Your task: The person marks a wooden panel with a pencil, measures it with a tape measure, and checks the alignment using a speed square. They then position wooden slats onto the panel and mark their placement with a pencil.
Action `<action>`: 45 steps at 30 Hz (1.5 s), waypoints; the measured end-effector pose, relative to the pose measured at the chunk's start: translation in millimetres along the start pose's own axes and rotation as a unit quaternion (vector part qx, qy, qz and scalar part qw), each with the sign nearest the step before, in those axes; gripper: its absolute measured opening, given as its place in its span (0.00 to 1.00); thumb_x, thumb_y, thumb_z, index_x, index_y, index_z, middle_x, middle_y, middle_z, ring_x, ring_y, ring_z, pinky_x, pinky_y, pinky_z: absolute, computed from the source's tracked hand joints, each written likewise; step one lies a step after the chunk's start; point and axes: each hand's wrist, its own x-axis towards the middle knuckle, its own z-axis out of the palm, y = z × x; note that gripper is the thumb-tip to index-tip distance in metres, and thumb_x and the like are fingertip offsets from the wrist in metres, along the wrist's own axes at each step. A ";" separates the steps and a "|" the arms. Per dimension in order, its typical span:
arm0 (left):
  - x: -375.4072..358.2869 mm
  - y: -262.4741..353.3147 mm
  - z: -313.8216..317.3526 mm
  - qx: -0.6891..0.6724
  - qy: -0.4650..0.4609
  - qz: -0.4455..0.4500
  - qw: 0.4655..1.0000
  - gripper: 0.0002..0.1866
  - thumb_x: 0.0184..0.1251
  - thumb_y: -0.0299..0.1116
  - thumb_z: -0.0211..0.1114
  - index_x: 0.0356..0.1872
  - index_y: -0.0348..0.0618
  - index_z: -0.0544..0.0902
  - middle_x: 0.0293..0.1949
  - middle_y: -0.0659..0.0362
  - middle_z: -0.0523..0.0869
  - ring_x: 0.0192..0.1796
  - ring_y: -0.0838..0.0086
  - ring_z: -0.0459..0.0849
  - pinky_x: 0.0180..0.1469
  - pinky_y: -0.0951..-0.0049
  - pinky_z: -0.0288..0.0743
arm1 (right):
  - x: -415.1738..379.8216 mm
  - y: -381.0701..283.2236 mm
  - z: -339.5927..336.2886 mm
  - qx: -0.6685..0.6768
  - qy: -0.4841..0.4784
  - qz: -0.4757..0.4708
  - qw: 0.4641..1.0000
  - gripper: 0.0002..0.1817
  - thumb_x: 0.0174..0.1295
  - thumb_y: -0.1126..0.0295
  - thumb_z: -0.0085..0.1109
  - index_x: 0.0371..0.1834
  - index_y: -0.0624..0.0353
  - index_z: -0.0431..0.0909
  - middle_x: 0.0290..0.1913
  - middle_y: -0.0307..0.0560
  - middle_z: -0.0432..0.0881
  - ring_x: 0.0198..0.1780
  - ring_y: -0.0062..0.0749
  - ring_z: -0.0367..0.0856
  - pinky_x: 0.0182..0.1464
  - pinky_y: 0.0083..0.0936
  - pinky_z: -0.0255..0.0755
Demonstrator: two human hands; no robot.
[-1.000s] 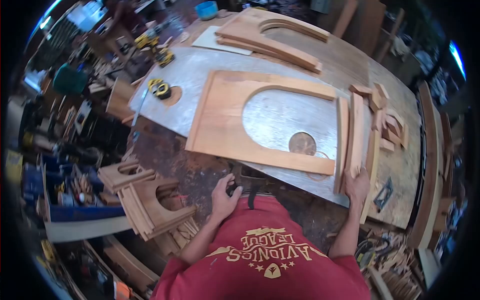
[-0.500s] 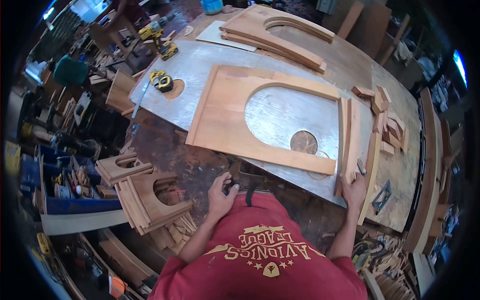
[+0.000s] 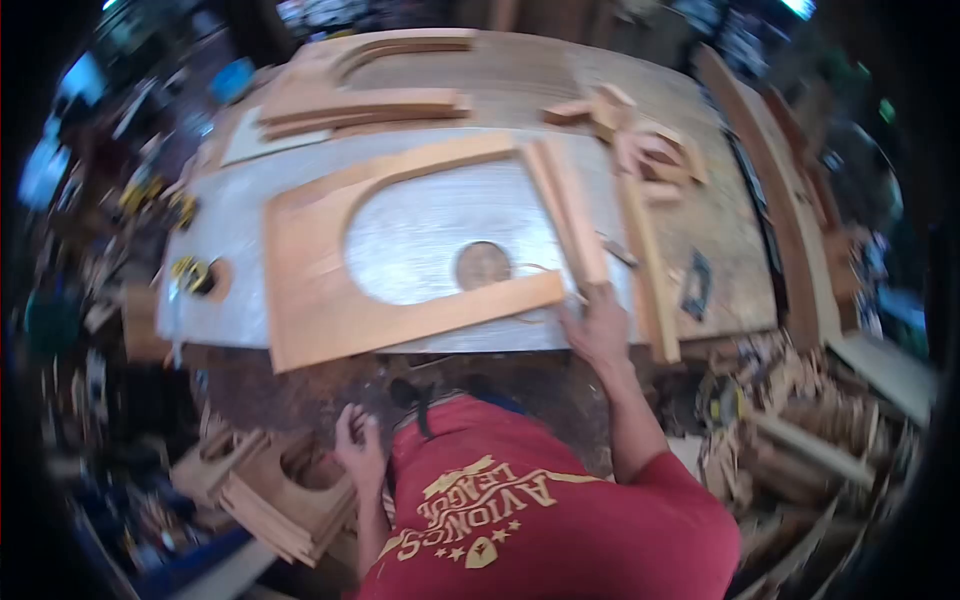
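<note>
A wooden panel with a large rounded cut-out (image 3: 308,270) lies flat on the pale metal-like sheet (image 3: 230,225). Beside its open end lie two narrow wooden strips (image 3: 568,215) close together. My right hand (image 3: 602,328) grips the near end of these strips, with its thumb close to the corner of the panel. Low in front of the bench, near my shirt, hangs my left hand (image 3: 360,440). Its fingers are loosely curled and apart, with nothing in them. A small dark stick-like thing (image 3: 618,250) lies just right of the strips; blur hides its details.
Short wood blocks (image 3: 650,155) are heaped at the right, above a long strip (image 3: 650,275) and a dark flat piece (image 3: 697,287). Another cut-out panel (image 3: 310,80) lies at the back. A yellow tape measure (image 3: 192,274) sits left. More panels (image 3: 285,505) are stacked below.
The view has swung to the right, so the bench appears further left and rotated. My left hand has moved away from my waist to the left. My right hand stays at the strips' end.
</note>
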 end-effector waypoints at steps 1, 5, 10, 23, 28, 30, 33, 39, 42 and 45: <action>-4.9 3.3 -2.0 0.001 0.017 0.004 1.000 0.22 0.72 0.24 0.65 0.65 0.30 0.76 0.55 0.49 0.86 0.53 0.71 0.85 0.59 0.70 0.79 | -3.0 -2.1 -0.9 0.012 -0.017 0.016 1.000 0.23 0.63 0.54 0.66 0.47 0.64 0.81 0.47 0.63 0.81 0.44 0.62 0.83 0.47 0.51 0.78; 0.5 11.3 -13.0 0.034 0.082 0.033 0.996 0.21 0.68 0.24 0.69 0.61 0.30 0.79 0.51 0.48 0.88 0.51 0.69 0.88 0.57 0.69 0.81 | -7.3 -23.5 -13.2 0.050 -0.017 0.000 0.999 0.17 0.61 0.65 0.69 0.48 0.63 0.81 0.41 0.58 0.82 0.46 0.57 0.83 0.50 0.45 0.76; 9.5 13.9 -29.3 0.006 0.145 0.018 0.989 0.20 0.70 0.26 0.68 0.61 0.28 0.79 0.51 0.48 0.88 0.51 0.69 0.88 0.57 0.70 0.80 | -9.3 -28.8 -9.6 0.109 -0.033 -0.008 0.993 0.13 0.59 0.70 0.69 0.46 0.62 0.82 0.41 0.57 0.82 0.45 0.55 0.83 0.50 0.43 0.76; 100.3 1.5 -112.9 -0.105 0.175 -0.073 0.976 0.16 0.74 0.27 0.64 0.58 0.30 0.81 0.28 0.62 0.87 0.34 0.81 0.84 0.40 0.77 0.78 | -36.4 -164.8 40.8 0.125 -0.158 -0.142 0.969 0.12 0.60 0.72 0.69 0.45 0.65 0.83 0.37 0.58 0.83 0.39 0.53 0.83 0.44 0.43 0.76; 203.2 2.9 -186.4 0.018 0.286 0.091 0.954 0.24 0.67 0.29 0.69 0.63 0.35 0.78 0.44 0.54 0.85 0.47 0.66 0.83 0.53 0.65 0.77 | -20.9 -245.2 68.3 0.113 -0.180 -0.180 0.960 0.13 0.58 0.72 0.70 0.45 0.65 0.83 0.35 0.56 0.83 0.38 0.50 0.84 0.43 0.41 0.77; 260.6 -17.3 -233.6 0.149 0.332 0.116 0.924 0.27 0.63 0.32 0.71 0.63 0.36 0.78 0.52 0.49 0.82 0.57 0.56 0.80 0.63 0.57 0.72 | -15.5 -276.4 76.7 0.111 -0.182 -0.190 0.958 0.13 0.59 0.71 0.70 0.45 0.65 0.83 0.35 0.56 0.83 0.37 0.52 0.84 0.42 0.44 0.76; 355.2 -35.9 -298.8 0.255 0.351 0.116 0.894 0.27 0.64 0.39 0.70 0.62 0.37 0.80 0.59 0.46 0.79 0.64 0.49 0.75 0.68 0.51 0.67 | -9.0 -315.4 86.1 0.099 -0.186 -0.192 0.959 0.13 0.59 0.72 0.69 0.45 0.65 0.82 0.34 0.56 0.83 0.37 0.52 0.83 0.41 0.44 0.76; 508.3 -78.5 -331.5 0.432 0.241 0.076 0.866 0.23 0.64 0.45 0.71 0.55 0.41 0.86 0.61 0.47 0.79 0.66 0.52 0.72 0.67 0.49 0.68 | -21.2 -332.1 89.8 0.029 -0.209 -0.202 0.956 0.12 0.60 0.72 0.68 0.45 0.67 0.83 0.35 0.57 0.83 0.37 0.52 0.84 0.42 0.43 0.76; 530.8 -72.4 -321.4 0.446 0.205 0.018 0.871 0.21 0.65 0.44 0.70 0.53 0.40 0.86 0.59 0.48 0.80 0.66 0.53 0.72 0.66 0.50 0.69 | -28.0 -335.7 82.1 -0.018 -0.217 -0.174 0.960 0.12 0.61 0.72 0.69 0.43 0.68 0.83 0.37 0.59 0.85 0.39 0.50 0.85 0.45 0.40 0.77; 546.8 -70.2 -314.1 0.423 0.214 -0.026 0.880 0.20 0.67 0.43 0.67 0.50 0.37 0.87 0.62 0.46 0.80 0.65 0.54 0.74 0.70 0.55 0.67 | -26.8 -336.7 78.6 -0.019 -0.202 -0.162 0.966 0.11 0.61 0.74 0.66 0.43 0.70 0.83 0.35 0.61 0.83 0.37 0.55 0.84 0.42 0.44 0.76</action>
